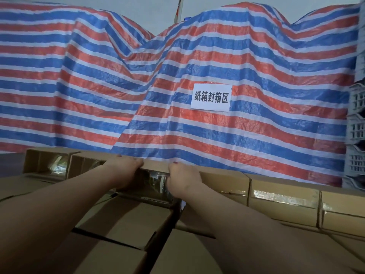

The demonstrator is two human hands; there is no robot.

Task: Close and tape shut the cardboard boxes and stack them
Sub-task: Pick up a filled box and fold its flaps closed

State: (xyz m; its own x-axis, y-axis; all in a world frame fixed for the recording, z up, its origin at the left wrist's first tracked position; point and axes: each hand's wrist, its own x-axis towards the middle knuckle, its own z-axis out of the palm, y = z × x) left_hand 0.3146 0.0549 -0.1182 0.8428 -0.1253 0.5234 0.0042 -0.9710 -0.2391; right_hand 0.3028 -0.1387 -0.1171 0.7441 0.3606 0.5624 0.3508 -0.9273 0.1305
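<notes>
Although both arms reach far forward over a spread of closed cartons, what matters is one taped box [156, 176] at the far edge of the stack, lying straight ahead of the person with its long axis running left to right, hard against the striped tarpaulin [197, 66] that hangs behind. The left hand [126, 169] has its fingers curled over the top far edge of that box, and the right hand [182, 177] grips the same top edge just to the right, so the two hands sit near each other, with a short stretch of bare cardboard and a strip of shiny tape between them. Neither hand is plainly nearer; they seem level on the box, the right perhaps slightly closer to the camera. The box sits in line with neighbours: two boxes to the left [59, 163] and a row of taped boxes to the right [284, 198], which look touching end to end. I judge the box is being seated in or lifted from this far row; which, I cannot tell. A white sign [211, 97] is stuck to the tarpaulin above.
</notes>
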